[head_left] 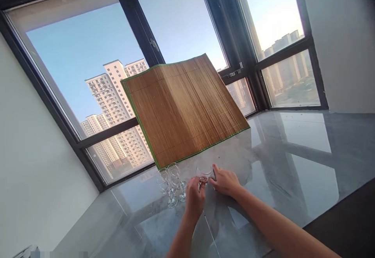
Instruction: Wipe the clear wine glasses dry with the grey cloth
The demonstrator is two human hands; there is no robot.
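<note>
A clear stemmed glass (204, 171) is held above the counter, tilted, its bowl pointing away from me. My left hand (195, 194) is closed around its stem and foot end. From the other side my right hand (226, 180) is closed at the bowl's rim, pinching a small pale piece (213, 173) that looks like cloth; its exact kind is unclear. Just left of my left hand, several clear stemmed glasses (172, 200) stand upright in a close group.
The glossy grey marbled counter (258, 215) carries everything. Behind the glasses a brown bamboo mat (187, 109) with green edging stands propped at the dark window frame (146, 27). A white wall (32, 152) bounds the left. High-rise buildings (113, 90) show outside.
</note>
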